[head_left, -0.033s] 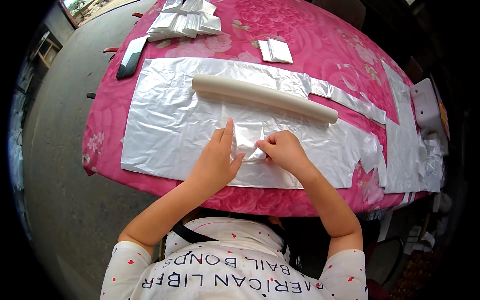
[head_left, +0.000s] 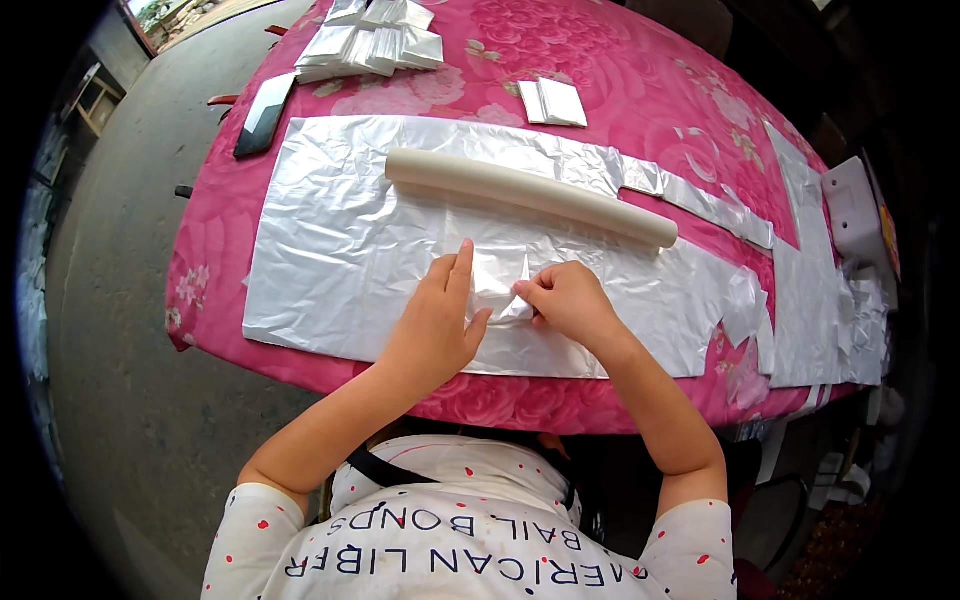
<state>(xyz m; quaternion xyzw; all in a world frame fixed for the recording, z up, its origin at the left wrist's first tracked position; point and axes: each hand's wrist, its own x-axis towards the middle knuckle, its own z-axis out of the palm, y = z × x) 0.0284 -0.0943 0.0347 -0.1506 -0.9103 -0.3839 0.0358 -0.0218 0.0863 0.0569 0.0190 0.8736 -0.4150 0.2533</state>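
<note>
Pink rose-print tablecloth (head_left: 600, 50) covers a rounded table beside a grey concrete floor (head_left: 120, 330), where a person in a white short-sleeved shirt (head_left: 470, 510) with red spots works on thin white plastic. At center, near the table's front edge, a small folded piece of plastic film (head_left: 493, 280) lies on a broad, creased layer of white plastic bags (head_left: 330, 240), between the two hands. The right hand (head_left: 570, 302) pinches the piece's right side between thumb and forefinger, its other fingers curled in. The left hand (head_left: 432, 312), gripping nothing visible, lies along the left side with fingers extended and thumb spread apart. Just beyond the hands, an off-white cylindrical tube (head_left: 530, 198) rests at a slant across the bags. Farther back sit a small set of folded white packets (head_left: 552, 102) and, to the left, a larger pile of similar packets (head_left: 375, 45), with a dark-screened smartphone (head_left: 264, 118) near it. More white bags (head_left: 805, 315) spread along the right side, near a white plastic container (head_left: 852, 208).
</note>
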